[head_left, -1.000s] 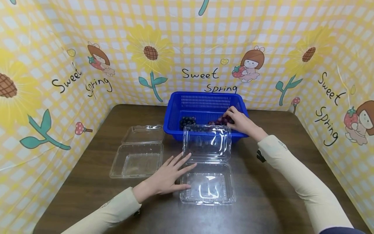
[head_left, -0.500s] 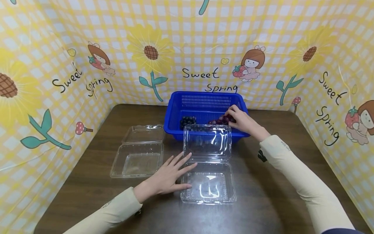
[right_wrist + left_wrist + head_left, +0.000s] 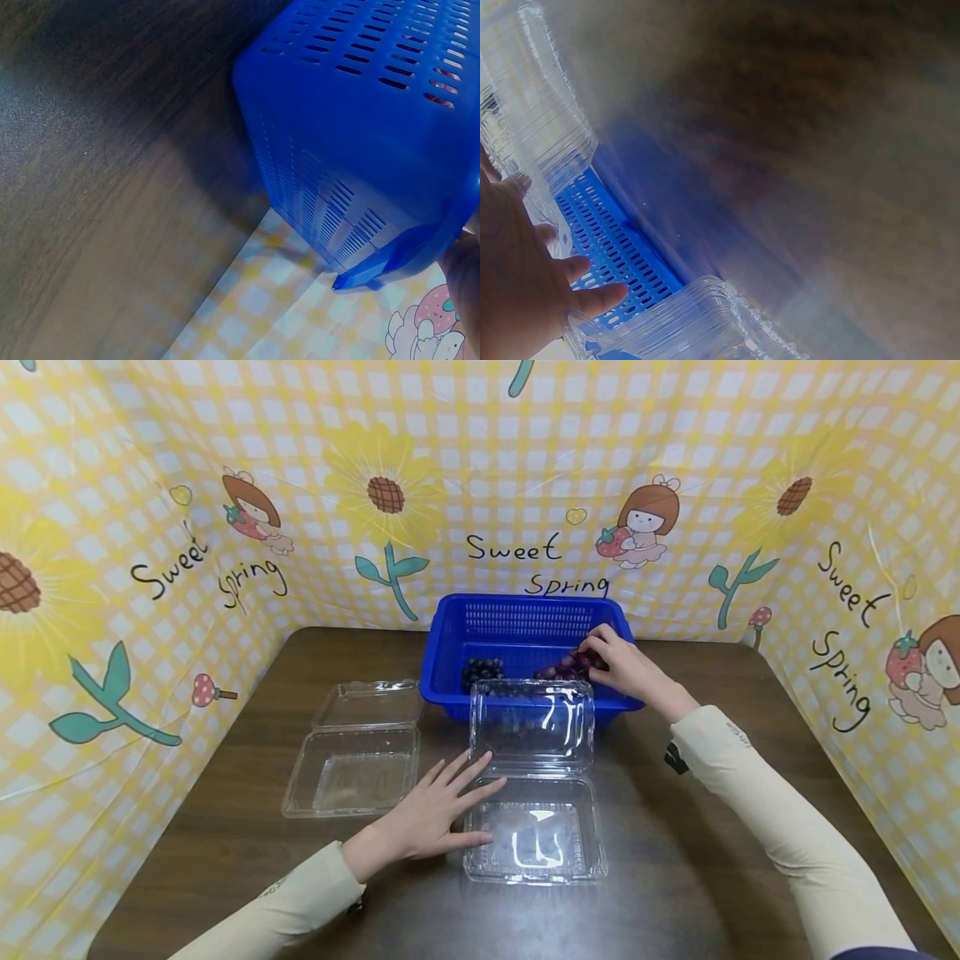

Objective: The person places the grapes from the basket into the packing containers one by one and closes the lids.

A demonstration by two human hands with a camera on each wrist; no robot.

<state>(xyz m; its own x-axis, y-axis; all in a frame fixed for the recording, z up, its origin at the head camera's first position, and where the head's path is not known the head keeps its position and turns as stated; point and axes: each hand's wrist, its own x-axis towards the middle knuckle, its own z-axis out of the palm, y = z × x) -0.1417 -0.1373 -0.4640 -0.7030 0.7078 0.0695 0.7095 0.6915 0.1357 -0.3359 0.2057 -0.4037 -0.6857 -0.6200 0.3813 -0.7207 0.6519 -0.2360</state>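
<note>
Inside a blue plastic basket (image 3: 441, 681) lie a bunch of red grapes (image 3: 557, 672) and a dark, nearly black bunch of grapes (image 3: 482, 672). My right hand (image 3: 633, 670) reaches over the basket's right rim and pinches the right end of the red bunch; the fingertips are partly hidden. With fingers spread, my left hand (image 3: 429, 817) rests on the left edge of an opened clear clamshell box (image 3: 536, 839), its raised lid standing in front of the basket. In the left wrist view, the left fingers (image 3: 600, 298) lie against the clear plastic.
A second opened clear clamshell box (image 3: 360, 772) sits to the left on the brown wooden table (image 3: 675, 877). A yellow checked cloth (image 3: 510, 460) with printed flowers encloses the back and sides. The right wrist view shows the basket's slotted side close up.
My right hand has shifted slightly to the right, and more of the red grapes shows beside its fingers. The left hand and both boxes stay where they were.
</note>
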